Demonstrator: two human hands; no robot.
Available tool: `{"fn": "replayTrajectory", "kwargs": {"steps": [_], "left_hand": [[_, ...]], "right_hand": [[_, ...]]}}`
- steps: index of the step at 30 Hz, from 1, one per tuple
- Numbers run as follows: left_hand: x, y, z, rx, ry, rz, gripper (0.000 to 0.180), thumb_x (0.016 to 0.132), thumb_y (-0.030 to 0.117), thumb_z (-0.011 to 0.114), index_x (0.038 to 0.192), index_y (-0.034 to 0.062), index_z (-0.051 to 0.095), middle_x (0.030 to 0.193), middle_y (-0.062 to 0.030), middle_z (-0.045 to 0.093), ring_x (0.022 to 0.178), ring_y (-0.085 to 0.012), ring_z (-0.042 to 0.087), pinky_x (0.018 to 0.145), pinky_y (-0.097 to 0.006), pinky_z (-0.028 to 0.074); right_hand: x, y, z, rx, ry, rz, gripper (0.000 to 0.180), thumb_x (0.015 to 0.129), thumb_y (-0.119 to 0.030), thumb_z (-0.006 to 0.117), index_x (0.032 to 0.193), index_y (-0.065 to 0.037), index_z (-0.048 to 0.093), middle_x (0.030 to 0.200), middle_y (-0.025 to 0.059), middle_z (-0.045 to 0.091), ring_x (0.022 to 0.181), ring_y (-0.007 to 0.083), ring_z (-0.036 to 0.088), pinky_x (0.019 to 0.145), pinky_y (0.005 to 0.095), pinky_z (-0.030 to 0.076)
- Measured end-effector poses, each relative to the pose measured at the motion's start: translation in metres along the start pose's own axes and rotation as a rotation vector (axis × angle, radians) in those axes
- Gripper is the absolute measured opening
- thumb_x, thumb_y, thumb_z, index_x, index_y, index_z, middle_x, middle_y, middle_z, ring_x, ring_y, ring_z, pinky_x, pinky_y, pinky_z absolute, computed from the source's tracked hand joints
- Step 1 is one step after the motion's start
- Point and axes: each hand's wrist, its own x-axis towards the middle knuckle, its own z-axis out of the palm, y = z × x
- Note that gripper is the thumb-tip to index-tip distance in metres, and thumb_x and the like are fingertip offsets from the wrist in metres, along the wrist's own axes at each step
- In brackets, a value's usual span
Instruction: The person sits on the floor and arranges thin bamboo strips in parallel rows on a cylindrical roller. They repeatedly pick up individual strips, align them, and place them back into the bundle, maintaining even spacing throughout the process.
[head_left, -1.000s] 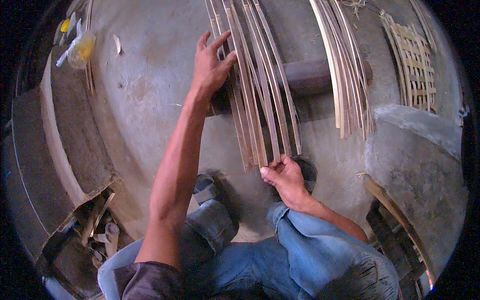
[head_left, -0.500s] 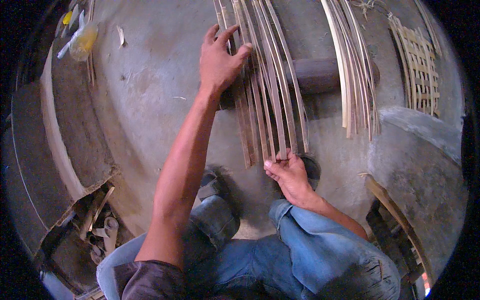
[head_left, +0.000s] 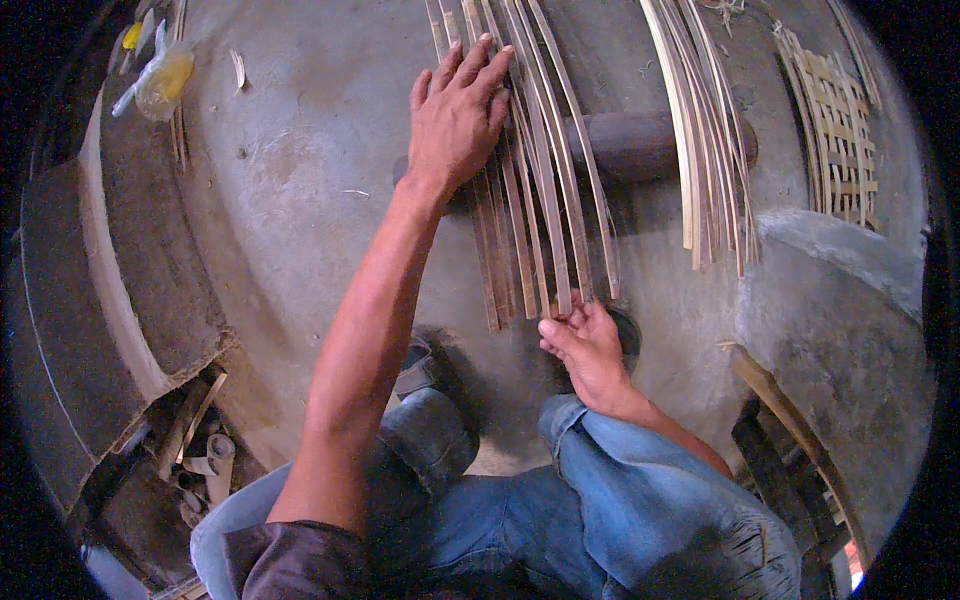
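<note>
Several long, thin bamboo strips (head_left: 548,200) lie side by side, running away from me across a dark round log (head_left: 640,148). My left hand (head_left: 458,125) rests palm down over the left strips near the log, its fingers stretched out and holding nothing. At the near ends, my right hand (head_left: 592,350) has its fingers curled at the tips of the middle strips, with the thumb just left of them. Part of its grip is hidden behind the strip ends.
A second bundle of strips (head_left: 702,150) crosses the log farther right. Beyond it lies a woven bamboo panel (head_left: 842,140). At the far left sits a plastic bag (head_left: 165,85) with yellowish contents. A low ledge (head_left: 155,240) runs along the left; a curved wooden piece (head_left: 795,430) stands at right.
My left hand has come down and right onto the strips, its fingers straightening. My right hand has shifted slightly right, its thumb moving away from the strip it touched.
</note>
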Motion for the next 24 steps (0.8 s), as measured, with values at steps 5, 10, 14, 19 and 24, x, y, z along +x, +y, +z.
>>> {"fn": "replayTrajectory", "kwargs": {"steps": [5,10,14,19,24], "left_hand": [[0.001,0.002,-0.001,-0.019,-0.004,0.012,0.048,0.098,0.028,0.049,0.145,0.0258,0.043,0.154,-0.0024,0.039,0.142,-0.0298,0.034,0.114,-0.054,0.026],[0.002,-0.001,-0.003,0.041,-0.11,0.017,0.05,0.1,0.031,0.046,0.15,0.0286,0.037,0.159,-0.0015,0.03,0.146,-0.0314,0.028,0.115,-0.058,0.022],[0.001,-0.001,-0.002,0.087,-0.082,0.029,0.05,0.099,0.038,0.044,0.146,0.0225,0.042,0.156,-0.0033,0.035,0.144,-0.031,0.03,0.113,-0.06,0.024],[0.003,0.015,-0.007,0.148,-0.106,0.007,0.075,0.091,0.067,0.046,0.146,0.0165,0.042,0.157,-0.0064,0.032,0.145,-0.0327,0.028,0.113,-0.062,0.023],[0.001,0.017,-0.002,0.155,-0.098,-0.012,0.091,0.082,0.078,0.046,0.148,0.0156,0.04,0.157,-0.0072,0.032,0.146,-0.0329,0.026,0.114,-0.061,0.022]], "right_hand": [[-0.001,-0.001,-0.003,-0.118,0.106,-0.217,0.022,0.091,-0.012,0.07,0.109,-0.005,0.058,0.098,0.0051,0.065,0.089,0.0147,0.065,0.078,0.0285,0.055],[-0.001,-0.004,-0.005,-0.086,0.058,-0.161,0.015,0.092,-0.012,0.069,0.102,-0.005,0.061,0.094,0.0062,0.068,0.087,0.0156,0.067,0.078,0.029,0.056],[-0.001,-0.011,-0.004,0.0,0.027,-0.06,0.014,0.092,-0.009,0.067,0.104,-0.005,0.061,0.096,0.0066,0.068,0.088,0.0156,0.068,0.08,0.0301,0.057],[-0.002,-0.011,-0.012,0.048,-0.029,-0.006,0.015,0.093,-0.01,0.066,0.106,-0.006,0.059,0.098,0.006,0.068,0.092,0.0156,0.067,0.084,0.0303,0.056],[-0.005,-0.019,-0.016,0.138,0.051,0.052,0.014,0.094,-0.017,0.066,0.103,-0.009,0.06,0.096,0.005,0.068,0.089,0.0143,0.065,0.08,0.029,0.054]]}}
